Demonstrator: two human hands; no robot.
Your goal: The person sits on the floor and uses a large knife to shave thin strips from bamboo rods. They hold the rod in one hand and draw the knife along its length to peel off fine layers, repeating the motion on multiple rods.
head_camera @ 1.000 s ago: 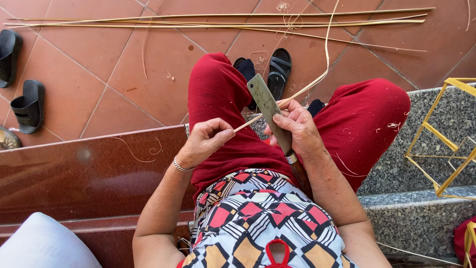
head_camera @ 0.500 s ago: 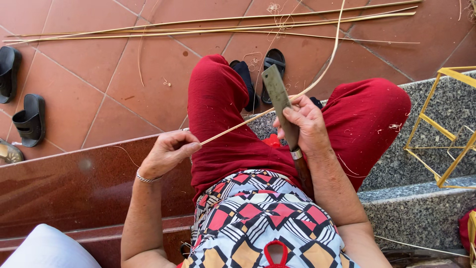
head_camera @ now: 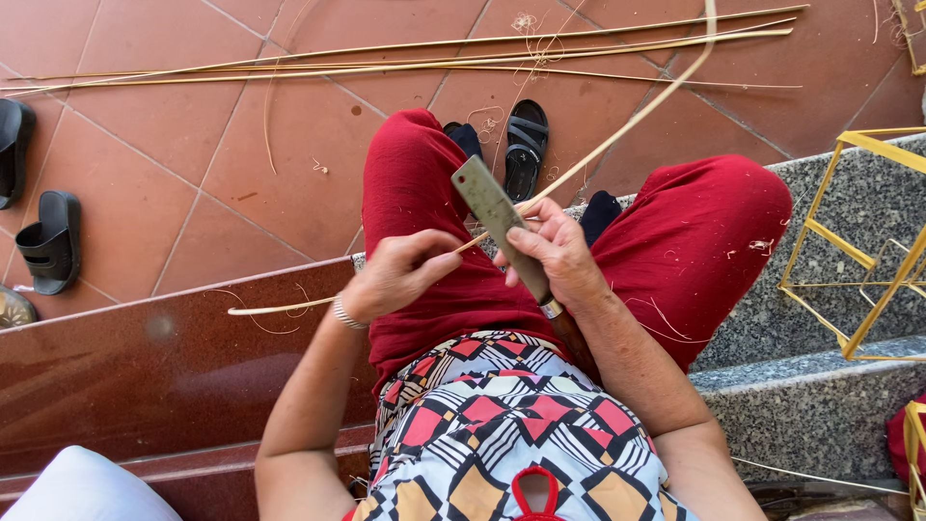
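Bamboo strip (head_camera: 617, 135), thin and pale, runs from 9 o'clock across the red-trousered lap up to 1 o'clock. The left hand (head_camera: 400, 275) pinches it; the right hand (head_camera: 550, 256) grips a cleaver (head_camera: 497, 217), blade against the strip. Long bamboo slivers (head_camera: 405, 60) lie at 12 o'clock, black sandals (head_camera: 48, 241) at 9, a yellow stick frame (head_camera: 849, 241) at 3. Terracotta floor tiles (head_camera: 193, 145) meet a granite step (head_camera: 820, 405). Since half a second ago, the left hand has moved back toward the blade.
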